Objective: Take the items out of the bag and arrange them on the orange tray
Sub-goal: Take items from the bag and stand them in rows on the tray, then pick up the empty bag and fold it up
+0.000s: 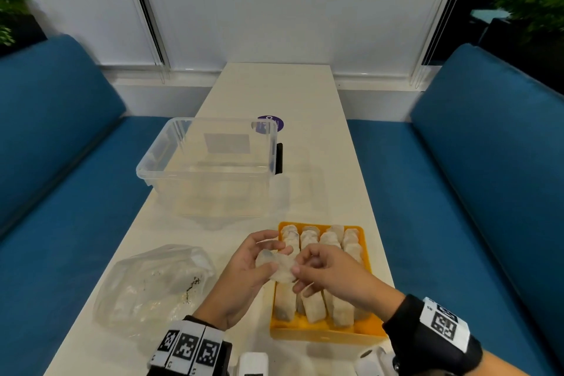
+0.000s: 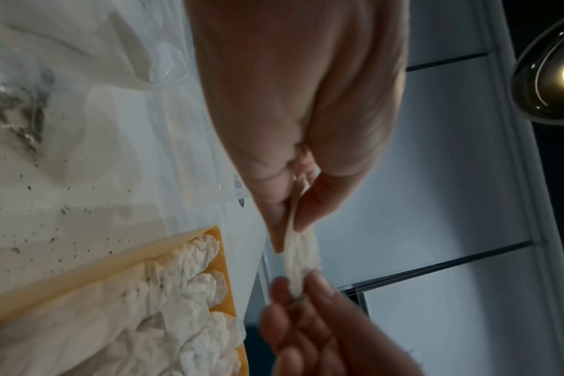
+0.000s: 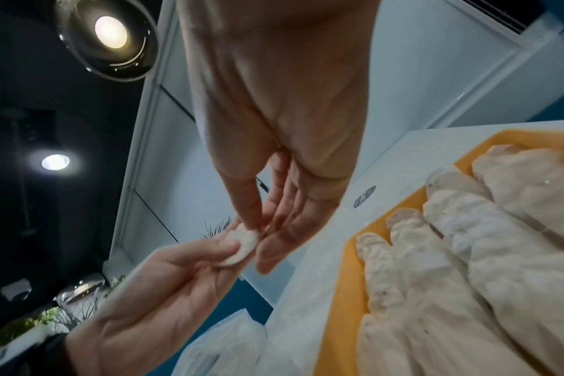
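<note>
Head view: both hands [image 1: 305, 268] on one pale packet [image 1: 279, 267].

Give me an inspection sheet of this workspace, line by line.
Surface: long cream table.
Job's things: orange plastic tray packed with rows of pale wrapped rolls; crumpled clear plastic bag left of it; one pale crumpled wrapper held between both hands.
Clutter: empty clear plastic tub; round purple sticker.
Grippers: left hand and right hand both pinch the wrapper above the tray.
Cables: nothing seen.
Surroundings: blue benches, white blinds, plants.
</note>
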`<state>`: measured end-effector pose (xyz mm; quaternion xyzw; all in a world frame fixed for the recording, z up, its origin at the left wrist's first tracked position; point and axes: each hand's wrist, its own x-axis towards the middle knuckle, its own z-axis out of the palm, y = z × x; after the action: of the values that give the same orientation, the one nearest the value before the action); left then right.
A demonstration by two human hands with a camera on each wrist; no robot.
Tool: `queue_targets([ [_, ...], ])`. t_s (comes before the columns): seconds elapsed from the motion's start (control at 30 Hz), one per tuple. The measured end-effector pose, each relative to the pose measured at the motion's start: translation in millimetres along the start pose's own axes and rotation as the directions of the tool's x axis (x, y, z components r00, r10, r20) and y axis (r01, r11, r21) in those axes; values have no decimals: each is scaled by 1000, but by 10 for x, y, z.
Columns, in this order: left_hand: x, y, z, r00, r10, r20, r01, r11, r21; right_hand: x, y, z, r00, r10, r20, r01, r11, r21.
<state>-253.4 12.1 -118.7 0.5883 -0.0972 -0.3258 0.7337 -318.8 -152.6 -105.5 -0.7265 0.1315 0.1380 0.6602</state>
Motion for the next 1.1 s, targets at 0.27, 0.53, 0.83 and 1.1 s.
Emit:
queue_targets([
  [0.27, -166, -63, -194, 983, -152, -103, 174, 947, 269, 154, -35, -94, 958, -252, -135, 167, 876, -453],
  [0.53, -710, 106, -702, 951, -46, -306, 168, 908, 383, 300, 36, -22, 992, -58, 108, 120, 631, -766],
  [0.83, -1413, 3, -1258, 823, 0, -568, 248, 900, 360, 625, 100, 194, 958, 118, 261, 159, 539, -827],
  [1.1, -1763, -195, -1319, 722, -54, -689, 298, 924, 240, 682, 197, 230, 972, 67, 225, 176, 426, -887],
])
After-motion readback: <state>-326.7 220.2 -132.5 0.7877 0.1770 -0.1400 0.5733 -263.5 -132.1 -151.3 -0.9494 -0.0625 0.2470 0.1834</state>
